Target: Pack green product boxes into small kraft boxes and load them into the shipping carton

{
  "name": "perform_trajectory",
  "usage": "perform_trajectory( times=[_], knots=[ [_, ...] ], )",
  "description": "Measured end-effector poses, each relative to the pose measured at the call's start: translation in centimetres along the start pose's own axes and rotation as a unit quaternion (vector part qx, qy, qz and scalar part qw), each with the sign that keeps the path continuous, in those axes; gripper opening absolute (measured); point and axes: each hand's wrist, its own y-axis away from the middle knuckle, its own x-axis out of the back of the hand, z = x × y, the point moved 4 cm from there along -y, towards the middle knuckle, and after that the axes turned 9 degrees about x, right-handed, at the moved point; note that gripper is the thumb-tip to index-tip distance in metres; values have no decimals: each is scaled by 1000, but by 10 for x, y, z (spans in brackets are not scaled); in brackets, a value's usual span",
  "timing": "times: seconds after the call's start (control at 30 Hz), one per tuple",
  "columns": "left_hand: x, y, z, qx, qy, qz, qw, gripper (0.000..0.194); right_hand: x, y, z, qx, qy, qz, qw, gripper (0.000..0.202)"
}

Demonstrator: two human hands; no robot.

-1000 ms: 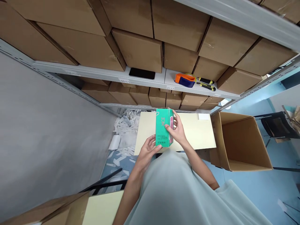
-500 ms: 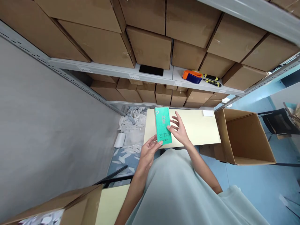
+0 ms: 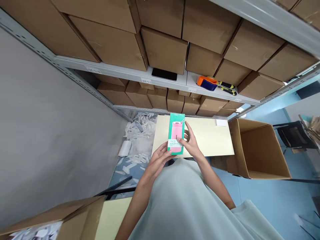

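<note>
A flat green product box (image 3: pixel 176 128) with a pink device pictured on its front is held upright over the pale yellow table (image 3: pixel 207 136). At its lower left corner, my left hand (image 3: pixel 160 159) grips it, thumb on the front. My right hand (image 3: pixel 191 141) holds the right side, with its thumb across the printed face and its fingers partly hidden behind. A small white card or paper stack (image 3: pixel 221 122) lies at the table's far right corner.
Shelves of brown cartons (image 3: pixel 163 50) rise ahead, with a black phone (image 3: pixel 164 74), an orange and blue tape roll (image 3: pixel 207 83) and yellow-black cutters (image 3: pixel 227 87) on a ledge. An open carton (image 3: pixel 265 150) stands right; another carton (image 3: pixel 82 221) is lower left. White scraps (image 3: pixel 142 133) cover the floor at left.
The green box has been turned over: its plain face with lettering has given way to the face with the pink picture. Both hands remain on it.
</note>
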Motion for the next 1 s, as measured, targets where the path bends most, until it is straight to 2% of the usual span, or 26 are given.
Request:
perform_trajectory(
  times=[0.1,0.17,0.23,0.33,0.4,0.47,0.53,0.63,0.73,0.87,1.0],
  knots=[
    [7,-2,3,15,27,5,1000,85,-7,-7,4,-3,-16,-36,999,119],
    [10,-5,4,5,24,34,999,87,-11,-13,3,-7,0,-62,998,123],
    [10,-8,4,-25,7,86,996,87,-13,-18,1,-6,39,-77,996,126],
    [5,-15,0,-73,-41,170,982,85,-15,-26,-6,13,134,-68,989,126],
    [-2,-19,-4,-90,-59,194,975,89,-14,-29,-8,22,199,-42,979,123],
    [-6,-19,-5,-101,-65,189,975,91,-11,-30,-6,21,229,-14,973,119],
    [-5,-16,-4,-99,-66,164,979,87,-7,-30,0,15,193,-8,981,115],
    [2,-8,-1,-39,-35,85,995,84,-1,-25,11,1,58,-35,998,116],
    [8,-2,1,28,-2,20,999,89,2,-18,19,-14,-28,-48,998,119],
    [11,0,-3,40,-4,40,998,95,2,-12,23,-10,-55,-56,997,119],
    [9,-4,-8,5,-25,115,993,93,2,-8,21,-20,-2,-32,999,115]
  ],
)
